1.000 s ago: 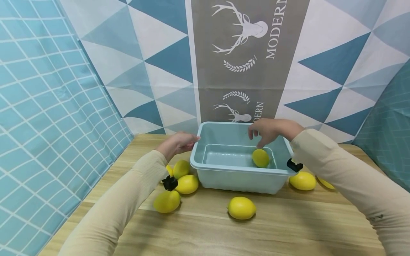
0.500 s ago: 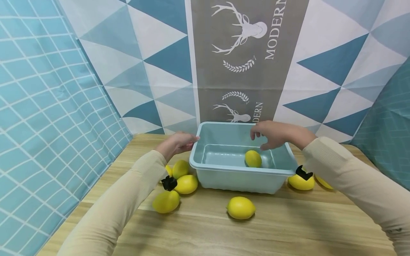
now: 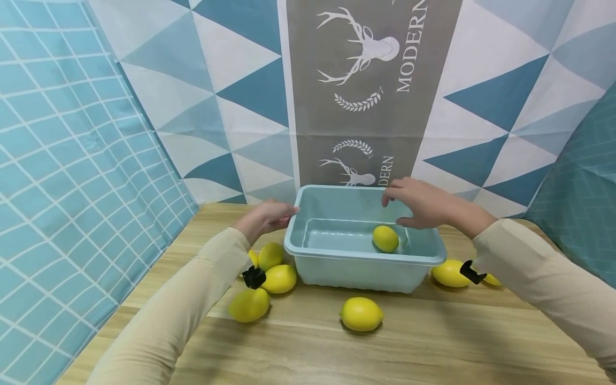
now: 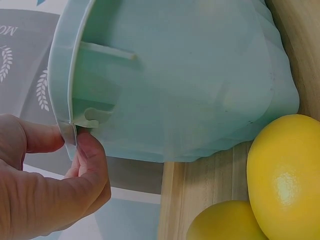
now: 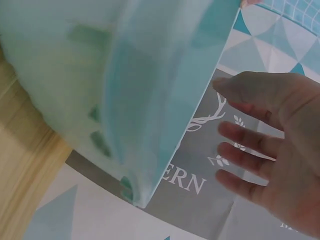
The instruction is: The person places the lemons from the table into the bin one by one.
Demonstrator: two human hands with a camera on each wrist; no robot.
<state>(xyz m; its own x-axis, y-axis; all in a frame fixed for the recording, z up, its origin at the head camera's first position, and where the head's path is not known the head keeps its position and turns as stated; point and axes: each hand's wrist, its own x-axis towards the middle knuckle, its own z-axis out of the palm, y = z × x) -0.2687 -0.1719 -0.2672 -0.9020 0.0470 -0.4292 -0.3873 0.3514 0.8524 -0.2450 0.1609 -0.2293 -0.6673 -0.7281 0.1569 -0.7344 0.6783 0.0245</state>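
Note:
A light blue-green plastic bin (image 3: 356,272) stands on the wooden table, with one lemon (image 3: 385,239) lying inside toward its right end. My left hand (image 3: 271,215) pinches the bin's left rim between thumb and fingers, as the left wrist view shows from close by. Over the bin's right end hovers my right hand (image 3: 421,206), its fingers loosely bent and apart, holding nothing. In the right wrist view the thumb and fingers (image 5: 245,185) are spread beside the rim without touching it.
Several lemons (image 3: 280,279) lie on the table (image 3: 308,353) left of the bin. Another lemon (image 3: 361,314) lies in front of it, and two are to its right, one partly covered by the right sleeve (image 3: 529,272). A patterned cloth (image 3: 337,107) hangs behind.
My right hand has drawn away from the lemon, moving right and apart from it. The lemon rolled left in the bin, then slightly back right. My left hand keeps its place on the rim.

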